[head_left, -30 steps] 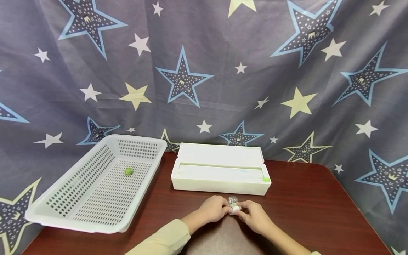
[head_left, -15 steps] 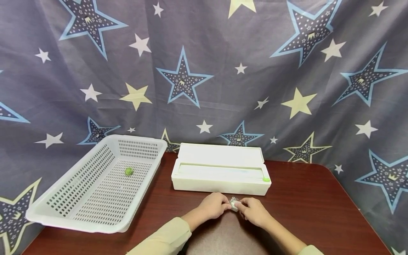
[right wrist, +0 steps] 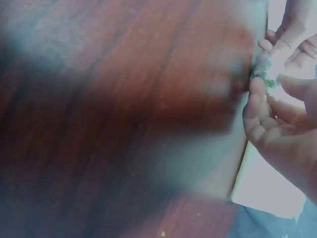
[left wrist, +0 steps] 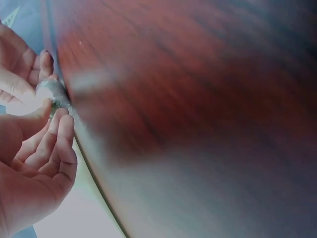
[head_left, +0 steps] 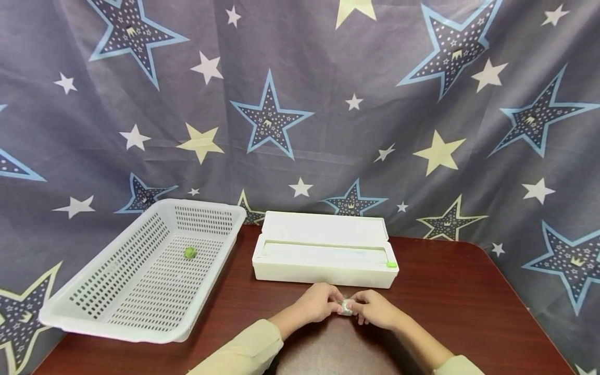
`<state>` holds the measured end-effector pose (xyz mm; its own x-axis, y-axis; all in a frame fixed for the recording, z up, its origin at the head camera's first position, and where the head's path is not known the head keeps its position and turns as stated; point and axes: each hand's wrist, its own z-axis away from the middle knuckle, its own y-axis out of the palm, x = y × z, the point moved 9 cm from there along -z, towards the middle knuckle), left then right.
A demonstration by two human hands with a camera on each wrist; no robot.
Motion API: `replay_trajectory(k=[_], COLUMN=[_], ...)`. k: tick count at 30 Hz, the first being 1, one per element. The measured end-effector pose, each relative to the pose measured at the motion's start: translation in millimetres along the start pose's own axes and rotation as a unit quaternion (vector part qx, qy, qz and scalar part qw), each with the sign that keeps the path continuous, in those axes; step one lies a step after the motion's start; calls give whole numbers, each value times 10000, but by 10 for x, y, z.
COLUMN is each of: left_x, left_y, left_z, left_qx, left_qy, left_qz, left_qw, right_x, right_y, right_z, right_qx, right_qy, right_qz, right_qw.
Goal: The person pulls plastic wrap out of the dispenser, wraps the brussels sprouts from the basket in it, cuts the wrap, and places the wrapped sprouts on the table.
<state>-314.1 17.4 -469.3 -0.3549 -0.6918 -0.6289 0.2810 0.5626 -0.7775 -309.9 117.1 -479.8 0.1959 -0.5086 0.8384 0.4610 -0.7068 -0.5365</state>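
A small bundle of clear plastic wrap (head_left: 346,307) with something green inside is held just above the table, in front of the white box. My left hand (head_left: 319,303) pinches its left side between thumb and fingers. From the right, my right hand (head_left: 377,309) pinches the other side. In the left wrist view the bundle (left wrist: 53,92) looks shiny and crinkled between both sets of fingertips. Green shows through the bundle (right wrist: 266,74) in the right wrist view too. Fingers cover much of it, so what is inside cannot be told.
Behind the hands stands a long white box (head_left: 323,273), its lid (head_left: 323,227) raised and a green slider (head_left: 391,264) at its right end. At left, a white perforated basket (head_left: 112,332) contains one small round green item (head_left: 189,252). A star-patterned curtain (head_left: 328,156) hangs behind the table.
The loose wrap that stuck up above my fingers has been folded down into a smaller bundle. Both hands have shifted only slightly; box and basket stay put.
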Motion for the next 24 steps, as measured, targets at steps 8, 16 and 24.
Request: replay_trajectory(k=[8,16,24], left_x=[6,36,70], left_y=[-49,-83,-148], left_z=[15,42,31], left_qx=[-254,-184,9], left_qy=[-181,-229,-50], left_qz=[-229,-190,-971], left_qw=[9993,9994,9953], right_x=[-140,-50,103], right_y=[3,37,44], right_z=[40,34,-19], right_qx=[-469,-523,-223], right_qy=[519,282,-20], right_qz=[-898,-471,113], right_qw=[9935,9971,9997])
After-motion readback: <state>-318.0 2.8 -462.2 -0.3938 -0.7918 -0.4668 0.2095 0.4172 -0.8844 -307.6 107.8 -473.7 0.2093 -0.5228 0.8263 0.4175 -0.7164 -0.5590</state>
